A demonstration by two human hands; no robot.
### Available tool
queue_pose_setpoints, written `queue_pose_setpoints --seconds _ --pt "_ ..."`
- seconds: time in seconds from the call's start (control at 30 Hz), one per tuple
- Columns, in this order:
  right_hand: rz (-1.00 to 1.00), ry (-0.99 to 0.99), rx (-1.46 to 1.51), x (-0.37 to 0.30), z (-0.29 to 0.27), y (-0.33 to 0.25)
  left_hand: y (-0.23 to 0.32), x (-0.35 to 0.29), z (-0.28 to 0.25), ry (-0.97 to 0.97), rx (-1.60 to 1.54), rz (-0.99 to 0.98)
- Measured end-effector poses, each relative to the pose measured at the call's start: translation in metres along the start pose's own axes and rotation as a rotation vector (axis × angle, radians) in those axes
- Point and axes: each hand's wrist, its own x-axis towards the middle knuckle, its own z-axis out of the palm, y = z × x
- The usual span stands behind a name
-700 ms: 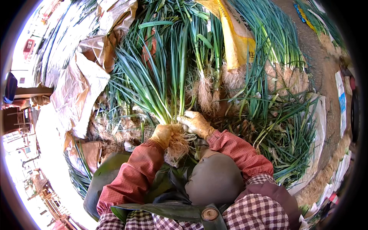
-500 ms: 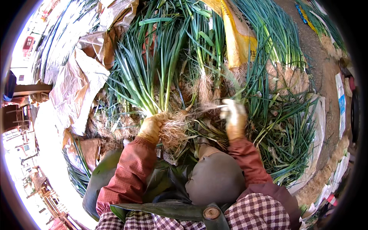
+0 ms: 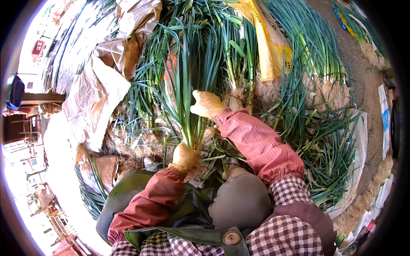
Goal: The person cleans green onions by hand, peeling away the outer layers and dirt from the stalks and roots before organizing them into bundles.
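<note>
My left hand (image 3: 186,158), in a yellowed work glove, is closed around the lower stalks of a bunch of green onions (image 3: 188,106). The bunch stands roughly upright, its long leaves fanning away from me and its pale roots hanging below and beside the fist. My right hand (image 3: 208,105), gloved too, is beside the right edge of the leaves, above the left hand. Its thumb and fingers are apart, with nothing visible between them; I cannot tell whether the fingertips touch the leaves.
Loose leaves and trimmings (image 3: 324,149) lie heaped on the right. Rooted bundles (image 3: 307,51) stand behind, near a yellow sack (image 3: 269,47). A crumpled whitish sheet (image 3: 94,98) is on the left. My knee (image 3: 240,198) rises in front, and a low wooden structure (image 3: 55,222) stands at far left.
My right hand has come in from the right to beside the leaves. The left hand has moved slightly right and nearer, and the held bunch has turned more upright and looks narrower.
</note>
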Motion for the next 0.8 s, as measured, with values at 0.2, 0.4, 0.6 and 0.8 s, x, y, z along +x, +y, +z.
queue_pose_setpoints --seconds 0.2,0.4,0.6,0.8 --pt "-0.056 0.338 0.956 -0.002 -0.01 0.035 -0.007 -0.002 -0.017 -0.031 0.0 0.024" --pt "0.038 0.67 1.135 -0.023 -0.054 0.061 -0.003 -0.005 -0.013 -0.005 0.047 0.042" --pt "-0.184 0.353 0.248 -0.026 0.028 0.025 0.036 -0.019 -0.029 -0.256 -0.416 -0.041" --pt "0.202 0.917 0.304 -0.043 -0.023 0.11 0.037 -0.016 -0.078 -0.307 -1.301 -0.26"
